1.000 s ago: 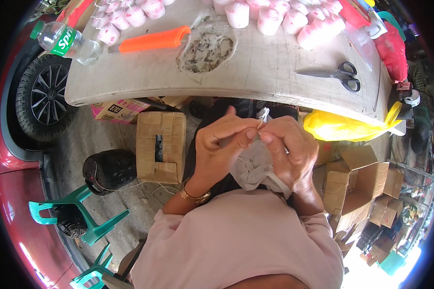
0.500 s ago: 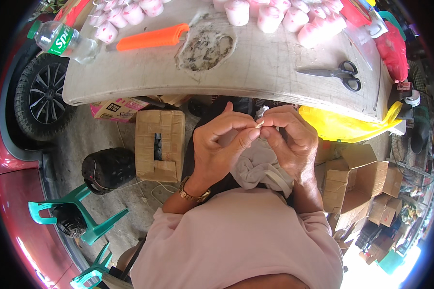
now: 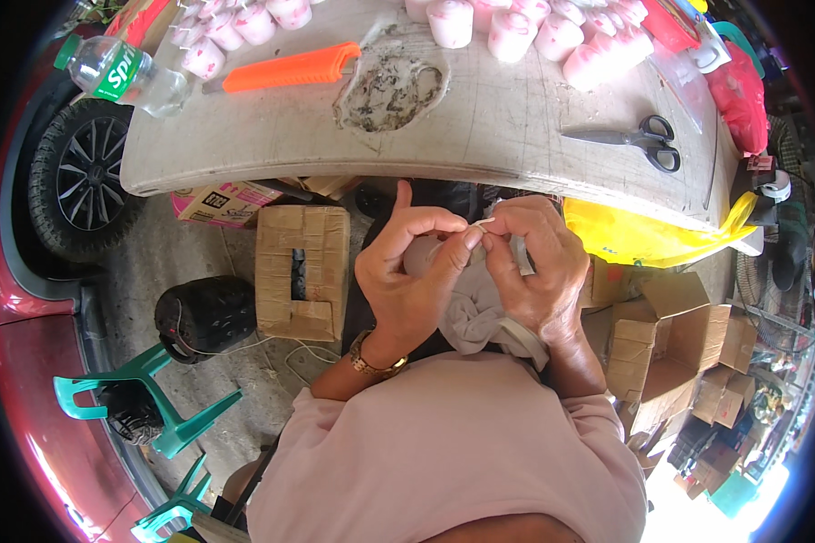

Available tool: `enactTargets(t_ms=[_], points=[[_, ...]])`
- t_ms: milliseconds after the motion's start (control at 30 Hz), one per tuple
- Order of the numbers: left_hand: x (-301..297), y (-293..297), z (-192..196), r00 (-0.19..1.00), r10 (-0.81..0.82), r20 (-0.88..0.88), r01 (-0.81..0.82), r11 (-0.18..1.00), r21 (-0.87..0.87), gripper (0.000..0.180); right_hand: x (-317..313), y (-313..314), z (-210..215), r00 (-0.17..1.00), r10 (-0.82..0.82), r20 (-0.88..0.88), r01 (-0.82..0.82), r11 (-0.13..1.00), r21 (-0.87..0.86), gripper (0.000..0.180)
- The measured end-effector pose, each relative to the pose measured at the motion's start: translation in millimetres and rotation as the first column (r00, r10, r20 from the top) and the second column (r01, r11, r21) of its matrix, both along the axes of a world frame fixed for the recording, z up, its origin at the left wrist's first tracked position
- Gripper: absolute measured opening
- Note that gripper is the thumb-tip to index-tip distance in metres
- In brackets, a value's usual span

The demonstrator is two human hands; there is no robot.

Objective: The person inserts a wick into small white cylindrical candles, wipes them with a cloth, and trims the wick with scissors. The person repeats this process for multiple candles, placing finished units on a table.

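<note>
A thin whitish strand [image 3: 485,221] sits between the fingertips of both hands, over the lap. The left hand [image 3: 403,258] pinches it with thumb and index finger; the right hand [image 3: 541,267] appears to pinch its other end. It looks mid-handling, not yet released; whether it is twisted or knotted, and so how much is left, is too small to tell. Light grey cloth [image 3: 480,312] lies bunched under the hands. Just beyond the fingertips, the table [image 3: 272,149] edge limits forward reach. On it, farther off, stand pink-and-white candles [image 3: 509,36]; scissors [image 3: 638,138] lie ahead of the right hand, an orange-handled tool [image 3: 290,70] ahead of the left. A yellow plastic bag [image 3: 643,237] hangs right of the right hand; a cardboard box [image 3: 274,281] stands left of the left.
</note>
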State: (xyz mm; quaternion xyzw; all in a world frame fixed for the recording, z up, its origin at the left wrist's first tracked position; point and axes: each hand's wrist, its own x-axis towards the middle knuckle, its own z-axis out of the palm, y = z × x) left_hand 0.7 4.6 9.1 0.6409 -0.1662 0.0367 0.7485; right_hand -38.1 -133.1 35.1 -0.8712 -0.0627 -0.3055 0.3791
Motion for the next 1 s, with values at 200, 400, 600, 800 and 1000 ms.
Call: enactTargets(t_ms=[200,400,600,800,1000], points=[[5.6,-1.2,3.3,0.980,0.008,0.197,-0.039,0.987,0.153,0.009,3.8,-1.9,-2.9,0.995,0.019,0.095,-0.011,0.996,-0.087,0.025],[8.0,-3.0,5.1,0.941,-0.023,0.339,-0.073,0.961,0.268,0.014,0.5,-3.7,-1.8,1.000,0.007,0.028,-0.006,0.999,-0.031,0.022],[8.3,-4.2,2.3,0.971,-0.049,0.234,-0.005,0.974,0.225,0.012,1.2,-2.5,-2.6,1.000,0.000,0.016,0.001,1.000,-0.022,0.021],[1.0,-0.1,7.2,0.947,-0.205,-0.248,0.195,0.979,-0.061,0.005,0.7,0.3,-3.6,0.991,-0.060,0.115,0.069,0.995,-0.072,0.024],[-0.6,0.4,10.0,0.925,-0.223,-0.309,0.196,0.974,-0.115,0.005,2.7,1.2,-6.4,0.976,-0.019,0.218,0.072,0.969,-0.238,0.028]])
